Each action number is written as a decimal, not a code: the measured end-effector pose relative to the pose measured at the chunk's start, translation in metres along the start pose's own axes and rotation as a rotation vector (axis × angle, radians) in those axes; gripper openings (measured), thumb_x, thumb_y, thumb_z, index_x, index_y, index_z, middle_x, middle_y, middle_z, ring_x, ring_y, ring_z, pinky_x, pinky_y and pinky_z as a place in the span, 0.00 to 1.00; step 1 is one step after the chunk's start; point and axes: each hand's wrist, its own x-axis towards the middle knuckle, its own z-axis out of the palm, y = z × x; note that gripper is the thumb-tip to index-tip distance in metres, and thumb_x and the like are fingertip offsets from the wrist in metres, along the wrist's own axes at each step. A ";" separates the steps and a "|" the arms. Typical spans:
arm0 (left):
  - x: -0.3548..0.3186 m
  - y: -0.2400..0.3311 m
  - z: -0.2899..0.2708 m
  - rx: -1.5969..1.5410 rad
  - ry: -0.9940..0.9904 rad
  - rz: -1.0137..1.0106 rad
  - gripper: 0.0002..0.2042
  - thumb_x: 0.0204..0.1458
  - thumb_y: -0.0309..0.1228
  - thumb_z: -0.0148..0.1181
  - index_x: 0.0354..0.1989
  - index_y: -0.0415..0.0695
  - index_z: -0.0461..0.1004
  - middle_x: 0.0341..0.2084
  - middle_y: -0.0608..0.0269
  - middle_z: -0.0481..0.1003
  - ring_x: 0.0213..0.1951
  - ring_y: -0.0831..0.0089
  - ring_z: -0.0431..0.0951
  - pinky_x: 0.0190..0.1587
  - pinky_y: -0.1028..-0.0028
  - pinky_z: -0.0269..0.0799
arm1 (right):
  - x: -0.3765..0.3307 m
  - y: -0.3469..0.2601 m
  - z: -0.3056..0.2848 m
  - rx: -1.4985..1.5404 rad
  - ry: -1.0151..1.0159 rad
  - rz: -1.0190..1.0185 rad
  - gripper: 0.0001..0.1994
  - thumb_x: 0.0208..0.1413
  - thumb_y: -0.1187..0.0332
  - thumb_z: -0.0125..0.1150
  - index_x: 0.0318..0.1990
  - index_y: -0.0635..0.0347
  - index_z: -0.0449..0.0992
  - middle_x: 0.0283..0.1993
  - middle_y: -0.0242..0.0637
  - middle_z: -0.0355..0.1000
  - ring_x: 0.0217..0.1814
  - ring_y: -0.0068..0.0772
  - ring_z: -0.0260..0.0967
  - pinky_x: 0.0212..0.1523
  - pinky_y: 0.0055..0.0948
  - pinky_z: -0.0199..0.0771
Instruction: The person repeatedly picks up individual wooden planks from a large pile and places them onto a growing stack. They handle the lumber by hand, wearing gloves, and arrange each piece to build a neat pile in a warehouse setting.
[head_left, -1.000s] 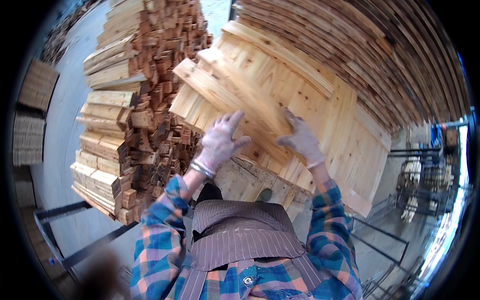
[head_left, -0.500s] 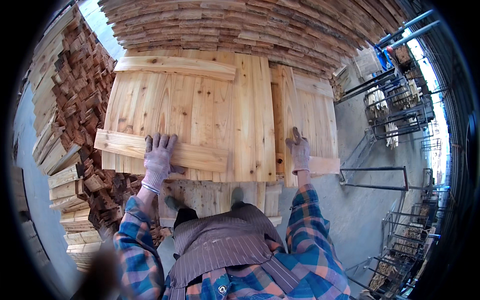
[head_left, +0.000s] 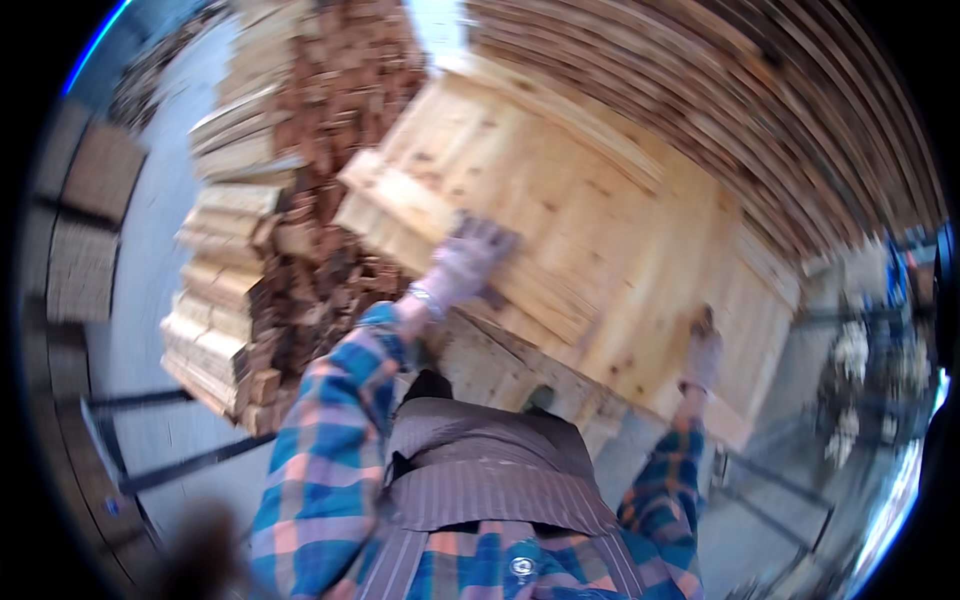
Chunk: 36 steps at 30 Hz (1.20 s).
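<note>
A large panel of pale wooden boards (head_left: 590, 230), with cross battens, lies tilted in front of me on a wooden base. My left hand (head_left: 465, 262), in a grey work glove, presses flat on a batten near the panel's near-left edge. My right hand (head_left: 702, 355), also gloved, grips the panel's near edge toward the right. Both plaid sleeves reach up from the lower edge.
A tall stack of short wood blocks and planks (head_left: 260, 250) stands to the left. Long stacked boards (head_left: 760, 110) curve across the upper right. Metal racks (head_left: 860, 380) stand at the right. A grey concrete floor (head_left: 150, 250) shows at left.
The view has swung so the panel now appears tilted down to the right. My left hand has slid further onto the batten; my right hand keeps hold of the near edge.
</note>
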 end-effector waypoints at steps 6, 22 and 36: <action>0.003 -0.005 0.015 0.118 0.009 -0.020 0.28 0.42 0.39 0.61 0.56 0.55 0.67 0.48 0.65 0.68 0.55 0.63 0.66 0.66 0.56 0.52 | -0.063 -0.107 0.032 0.135 0.015 -0.929 0.37 0.40 0.53 0.70 0.63 0.45 0.67 0.57 0.51 0.66 0.59 0.53 0.63 0.58 0.46 0.64; -0.007 -0.024 0.094 0.547 0.201 -0.014 0.07 0.52 0.39 0.54 0.37 0.54 0.68 0.37 0.69 0.70 0.41 0.64 0.70 0.48 0.60 0.61 | -0.084 -0.142 0.059 -0.238 -0.156 -1.023 0.39 0.29 0.57 0.76 0.57 0.49 0.74 0.59 0.47 0.64 0.60 0.49 0.61 0.59 0.46 0.63; 0.011 -0.021 0.030 0.037 0.025 -0.111 0.16 0.50 0.42 0.53 0.47 0.55 0.65 0.45 0.68 0.67 0.52 0.67 0.63 0.55 0.53 0.57 | -0.040 -0.145 0.034 -0.179 0.090 -0.872 0.38 0.42 0.47 0.71 0.60 0.54 0.68 0.45 0.50 0.72 0.44 0.50 0.70 0.41 0.44 0.72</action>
